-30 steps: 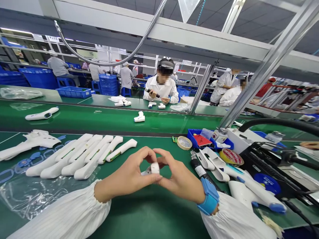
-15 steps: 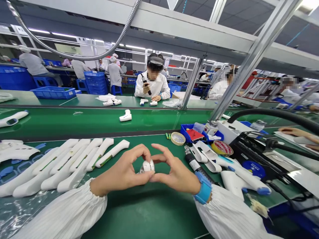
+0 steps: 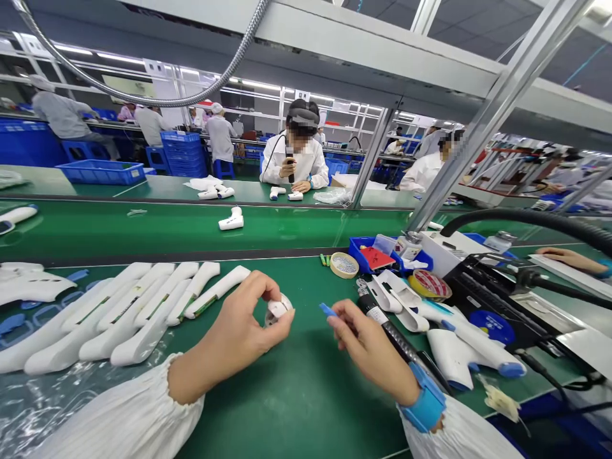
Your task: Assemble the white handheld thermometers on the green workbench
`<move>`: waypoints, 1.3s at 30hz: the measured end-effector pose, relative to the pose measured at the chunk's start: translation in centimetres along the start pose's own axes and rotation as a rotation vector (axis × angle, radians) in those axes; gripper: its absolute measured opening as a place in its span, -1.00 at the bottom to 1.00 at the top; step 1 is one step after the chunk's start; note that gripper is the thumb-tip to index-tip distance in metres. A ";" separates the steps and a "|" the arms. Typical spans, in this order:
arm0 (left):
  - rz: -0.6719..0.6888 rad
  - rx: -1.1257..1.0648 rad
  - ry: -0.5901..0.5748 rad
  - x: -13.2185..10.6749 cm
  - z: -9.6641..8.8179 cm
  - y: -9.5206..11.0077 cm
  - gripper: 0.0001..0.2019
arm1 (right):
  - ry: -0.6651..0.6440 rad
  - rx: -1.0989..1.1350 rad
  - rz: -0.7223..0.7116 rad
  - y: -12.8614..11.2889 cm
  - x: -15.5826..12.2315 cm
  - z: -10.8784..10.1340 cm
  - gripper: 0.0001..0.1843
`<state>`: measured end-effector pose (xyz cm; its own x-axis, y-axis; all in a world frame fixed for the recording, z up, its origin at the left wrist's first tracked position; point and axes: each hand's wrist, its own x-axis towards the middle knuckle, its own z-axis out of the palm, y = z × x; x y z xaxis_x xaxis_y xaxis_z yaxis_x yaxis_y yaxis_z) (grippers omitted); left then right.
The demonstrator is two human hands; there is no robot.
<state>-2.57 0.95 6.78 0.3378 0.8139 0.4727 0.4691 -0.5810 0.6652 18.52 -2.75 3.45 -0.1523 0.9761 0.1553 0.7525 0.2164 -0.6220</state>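
One white part [image 3: 282, 305] is clamped in the left hand [image 3: 243, 322], one blue piece [image 3: 326, 310] in the right hand [image 3: 367, 341].

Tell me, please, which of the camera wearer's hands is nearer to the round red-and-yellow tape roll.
Right. The right hand is left of the tape roll and closer to the camera; the left hand is much farther left.

The flat green work table [image 3: 296, 408] carries crumpled clear plastic film [image 3: 52, 408], slanted long white plastic housings [image 3: 150, 323], a round beige-rimmed dish [image 3: 344, 266], a blue plastic bin [image 3: 355, 247] and a black cylindrical tool [image 3: 398, 335].
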 end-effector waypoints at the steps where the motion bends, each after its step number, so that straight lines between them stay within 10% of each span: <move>1: 0.006 0.011 0.017 0.0 0.1 0.1 -0.86 | 0.047 0.045 -0.034 -1.2 0.2 -0.3 -0.80; 12: -0.026 0.032 0.035 -0.2 0.2 0.0 -0.86 | -0.001 -0.345 -0.302 -7.2 1.8 -1.4 -0.71; 28: -0.090 0.018 -0.018 0.5 0.1 -0.1 -0.82 | -0.062 -0.656 -0.263 -5.2 2.2 3.6 -0.80; 39: -0.053 -0.319 -0.319 1.1 -2.4 -1.5 -0.77 | -0.105 -0.466 -0.396 -6.5 2.1 -4.1 -0.66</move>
<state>-4.83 2.71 7.74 0.5782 0.7719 0.2641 0.2344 -0.4673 0.8525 15.93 -2.15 10.98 -0.5217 0.8256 0.2150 0.8228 0.5535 -0.1288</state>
